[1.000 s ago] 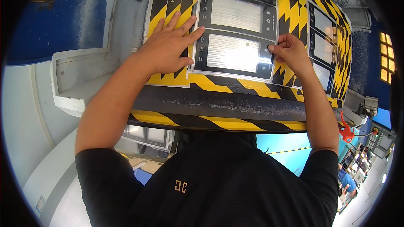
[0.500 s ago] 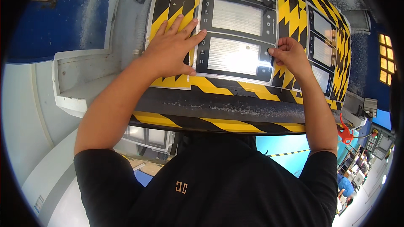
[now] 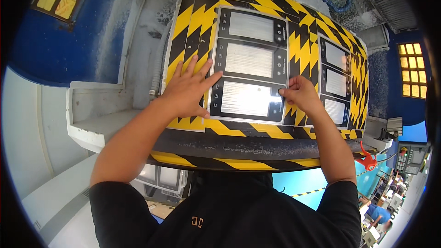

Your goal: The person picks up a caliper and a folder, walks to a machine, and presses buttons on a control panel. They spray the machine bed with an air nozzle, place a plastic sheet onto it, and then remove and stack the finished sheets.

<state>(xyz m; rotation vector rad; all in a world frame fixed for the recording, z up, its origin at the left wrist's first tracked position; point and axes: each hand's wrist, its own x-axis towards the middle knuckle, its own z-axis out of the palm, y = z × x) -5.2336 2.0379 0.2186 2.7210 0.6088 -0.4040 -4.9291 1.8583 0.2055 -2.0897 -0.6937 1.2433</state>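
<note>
A clear-edged sheet with three black-framed panels (image 3: 250,80), each with a pale ribbed window, lies on the striped yellow-and-black bed. My left hand (image 3: 187,93) rests flat along the sheet's left edge, fingers spread and the thumb by its lower left corner. At the right edge, beside the lowest panel, my right hand (image 3: 303,95) has its thumb and curled fingers closed on the sheet's border. The thumb lies over the black frame; the other fingertips are partly hidden. Bright glare covers part of the lowest window.
A second sheet of similar panels (image 3: 336,69) lies to the right on the bed. Along the front runs a dark ledge (image 3: 248,143) with a striped rim. A red spray gun (image 3: 367,160) hangs at the front right. More panels (image 3: 169,177) sit below the ledge, and a person (image 3: 379,213) is far right.
The view has tilted, so the bed and both hands appear lower and more of the far side shows. Both hands keep the same places on the sheet.
</note>
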